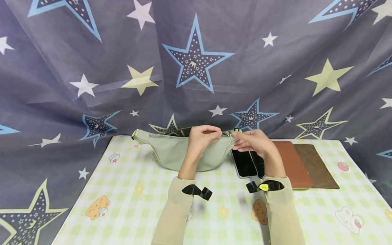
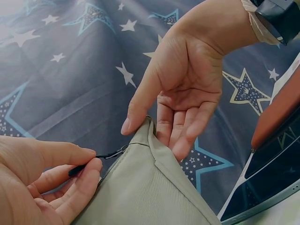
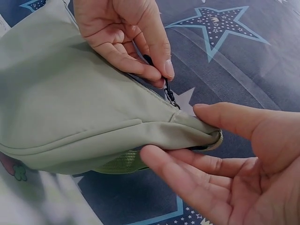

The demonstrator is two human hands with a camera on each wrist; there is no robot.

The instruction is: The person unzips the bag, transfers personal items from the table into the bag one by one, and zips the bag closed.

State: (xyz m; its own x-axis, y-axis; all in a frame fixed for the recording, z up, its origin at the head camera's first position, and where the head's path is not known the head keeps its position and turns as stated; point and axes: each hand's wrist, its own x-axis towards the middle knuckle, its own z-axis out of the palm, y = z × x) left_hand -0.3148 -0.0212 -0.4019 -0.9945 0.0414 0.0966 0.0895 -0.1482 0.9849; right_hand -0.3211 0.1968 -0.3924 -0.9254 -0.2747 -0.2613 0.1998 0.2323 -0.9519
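A pale green waist bag (image 1: 174, 149) stands upright on the table, its zipper running along the top edge. My left hand (image 1: 200, 137) pinches the black cord of the zipper pull (image 3: 168, 86) between thumb and forefinger. In the right wrist view the slider sits at the bag's right end, and the zipper looks closed up to there. My right hand (image 1: 255, 143) holds that tapered end, thumb on one side and fingers on the other, as the left wrist view also shows. A green strap (image 3: 119, 161) lies behind the bag.
Right of the bag lies a black-screened phone (image 1: 244, 164), partly under my right hand. Beside it are a reddish-brown notebook (image 1: 291, 163) and a dark brown flat case (image 1: 316, 166). A star-printed curtain (image 1: 196, 102) hangs behind the checked tablecloth (image 1: 122, 204).
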